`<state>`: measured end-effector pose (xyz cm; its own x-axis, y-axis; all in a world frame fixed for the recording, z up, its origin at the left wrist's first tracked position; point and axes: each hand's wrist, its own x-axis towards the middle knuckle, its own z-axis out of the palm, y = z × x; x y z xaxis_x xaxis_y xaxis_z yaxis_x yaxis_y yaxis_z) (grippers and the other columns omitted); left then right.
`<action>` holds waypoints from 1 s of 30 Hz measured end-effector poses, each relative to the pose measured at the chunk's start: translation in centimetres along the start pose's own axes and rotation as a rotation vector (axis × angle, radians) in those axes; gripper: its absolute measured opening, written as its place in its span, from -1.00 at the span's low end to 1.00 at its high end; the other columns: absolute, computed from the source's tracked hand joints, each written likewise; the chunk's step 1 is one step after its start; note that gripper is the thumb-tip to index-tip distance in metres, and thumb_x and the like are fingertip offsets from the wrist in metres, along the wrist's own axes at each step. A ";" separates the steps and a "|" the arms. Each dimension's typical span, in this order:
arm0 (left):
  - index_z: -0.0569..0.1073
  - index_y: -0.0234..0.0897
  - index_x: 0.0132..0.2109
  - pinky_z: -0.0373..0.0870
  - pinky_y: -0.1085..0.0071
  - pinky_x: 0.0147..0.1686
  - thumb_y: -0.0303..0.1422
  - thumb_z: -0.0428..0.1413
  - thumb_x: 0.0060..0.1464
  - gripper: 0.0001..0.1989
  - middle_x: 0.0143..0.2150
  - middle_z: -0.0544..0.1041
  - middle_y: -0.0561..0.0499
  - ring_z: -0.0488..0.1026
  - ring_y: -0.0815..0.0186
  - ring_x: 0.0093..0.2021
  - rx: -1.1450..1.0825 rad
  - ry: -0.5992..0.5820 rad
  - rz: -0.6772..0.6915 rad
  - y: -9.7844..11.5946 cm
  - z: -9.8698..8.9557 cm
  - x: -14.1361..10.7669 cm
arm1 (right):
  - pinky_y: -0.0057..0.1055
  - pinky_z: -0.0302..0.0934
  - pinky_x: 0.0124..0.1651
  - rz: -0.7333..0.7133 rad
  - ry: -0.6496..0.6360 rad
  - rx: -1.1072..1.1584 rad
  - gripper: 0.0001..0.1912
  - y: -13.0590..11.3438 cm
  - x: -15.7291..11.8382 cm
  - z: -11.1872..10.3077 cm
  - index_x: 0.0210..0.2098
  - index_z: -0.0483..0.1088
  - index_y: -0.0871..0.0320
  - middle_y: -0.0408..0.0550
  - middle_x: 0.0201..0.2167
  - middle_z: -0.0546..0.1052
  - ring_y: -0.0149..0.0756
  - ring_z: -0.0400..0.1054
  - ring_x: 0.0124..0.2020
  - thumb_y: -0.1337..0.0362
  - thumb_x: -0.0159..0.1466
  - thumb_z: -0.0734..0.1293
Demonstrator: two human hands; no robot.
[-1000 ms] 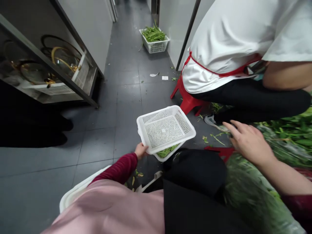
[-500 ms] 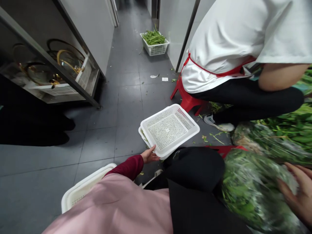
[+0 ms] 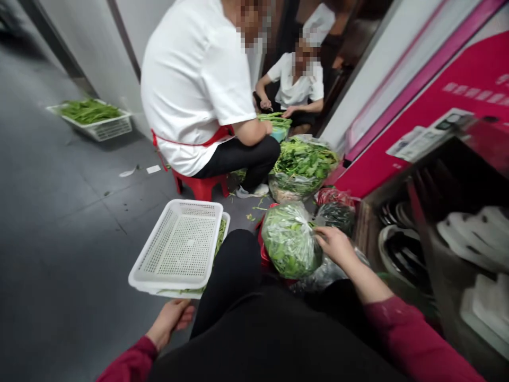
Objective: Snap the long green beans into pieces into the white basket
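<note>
My right hand (image 3: 336, 245) pinches the gathered neck of a clear plastic bag of leafy greens (image 3: 288, 241). The bag rests on a red stool (image 3: 263, 245) in front of my knees. My left hand (image 3: 172, 317) has its fingers curled in, with nothing visible in them. It is just below the near rim of a white perforated plastic basket (image 3: 181, 244); whether the thumb touches the rim I cannot tell. This basket sits on a second white basket (image 3: 226, 225), where some green stems show at the edge.
A co-worker in white (image 3: 191, 90) sits on a red stool (image 3: 202, 185); another person (image 3: 298, 85) sits beyond. An open bag of greens (image 3: 304, 167) stands between them and me. At left is a basket of green stems (image 3: 107, 130). Shoes (image 3: 401, 254) fill a rack at right.
My view has swung right. My left hand has shifted from the basket's side rim to just below its near edge, its fingers now curled. The right hand now grips the bag's neck.
</note>
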<state>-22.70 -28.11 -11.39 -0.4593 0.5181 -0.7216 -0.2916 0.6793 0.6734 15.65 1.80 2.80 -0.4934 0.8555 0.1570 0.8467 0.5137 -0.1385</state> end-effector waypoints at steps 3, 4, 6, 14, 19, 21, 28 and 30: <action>0.39 -0.31 -0.37 0.30 0.42 -0.54 -0.15 0.03 -0.08 -0.72 -0.52 0.46 0.01 0.37 0.33 -0.57 0.269 0.169 0.361 6.7 1.4 -3.8 | -0.34 0.13 -0.10 0.102 -0.003 0.090 -0.73 -0.6 1.1 0.7 -0.18 0.42 0.14 -0.01 -0.23 0.50 -0.22 0.32 -0.19 0.20 0.17 0.21; 0.40 -0.30 -0.34 0.31 0.41 -0.50 -0.17 0.02 -0.08 -0.73 -0.52 0.46 0.03 0.38 0.32 -0.53 0.332 0.224 0.508 9.4 2.6 -5.3 | -0.36 0.13 -0.12 0.146 -0.016 0.125 -0.74 -0.8 1.4 1.0 -0.21 0.42 0.14 -0.01 -0.26 0.50 -0.23 0.32 -0.21 0.19 0.17 0.23; 0.43 -0.26 -0.28 0.33 0.41 -0.38 -0.25 0.00 -0.06 -0.77 -0.46 0.48 0.05 0.41 0.32 -0.44 0.466 0.173 0.760 14.6 6.1 -8.2 | -0.40 0.12 -0.19 0.214 -0.044 0.193 -0.80 -1.0 1.8 1.5 -0.30 0.43 0.15 -0.02 -0.34 0.49 -0.26 0.32 -0.27 0.21 0.15 0.25; 0.47 -0.24 -0.20 0.28 0.37 -0.12 -0.42 -0.02 0.02 -0.78 -0.25 0.46 -0.04 0.38 0.26 -0.22 0.870 -0.322 1.239 23.7 25.4 -9.4 | -0.40 0.06 -0.16 0.120 0.125 0.322 -0.89 0.1 -0.7 3.3 -0.32 0.38 0.14 -0.05 -0.36 0.44 -0.25 0.26 -0.24 0.34 0.15 0.25; 0.44 -0.17 -0.10 0.27 0.40 -0.18 -0.35 0.04 0.00 -0.72 -0.17 0.39 -0.05 0.36 0.25 -0.22 1.175 -0.416 1.262 24.8 32.3 -5.9 | -0.39 0.06 -0.19 0.103 0.138 0.396 -0.93 1.1 -1.2 3.0 -0.36 0.36 0.15 -0.06 -0.39 0.42 -0.24 0.24 -0.28 0.32 0.14 0.27; 0.46 -0.18 -0.13 0.27 0.43 -0.23 -0.33 0.06 -0.01 -0.75 -0.21 0.40 -0.04 0.36 0.28 -0.26 1.231 -0.429 1.262 25.3 33.2 -5.2 | -0.39 0.06 -0.20 0.100 0.131 0.430 -0.93 1.5 -1.2 2.8 -0.36 0.37 0.14 -0.06 -0.39 0.43 -0.24 0.24 -0.28 0.31 0.14 0.28; 0.48 -0.33 -0.36 0.22 0.54 -0.41 -0.36 0.10 -0.06 -0.87 -0.47 0.40 0.05 0.28 0.43 -0.46 1.122 -0.662 1.075 28.6 33.2 -5.1 | -0.41 0.11 -0.20 0.162 0.150 0.629 -0.83 1.6 -0.4 2.6 -0.31 0.45 0.12 -0.08 -0.41 0.47 -0.26 0.31 -0.30 0.22 0.16 0.27; 0.47 -0.35 -0.36 0.20 0.55 -0.45 -0.37 0.08 -0.05 -0.86 -0.50 0.38 0.07 0.26 0.45 -0.49 1.061 -0.684 1.006 28.6 33.0 -5.1 | -0.40 0.14 -0.19 0.212 0.159 0.687 -0.78 1.5 -0.1 2.8 -0.30 0.47 0.12 -0.06 -0.40 0.49 -0.26 0.33 -0.29 0.18 0.19 0.24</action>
<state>-0.97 5.78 6.24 0.4303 0.8787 -0.2069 0.6970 -0.1777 0.6947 16.37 2.67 -0.14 -0.2540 0.9481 0.1912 0.5789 0.3074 -0.7552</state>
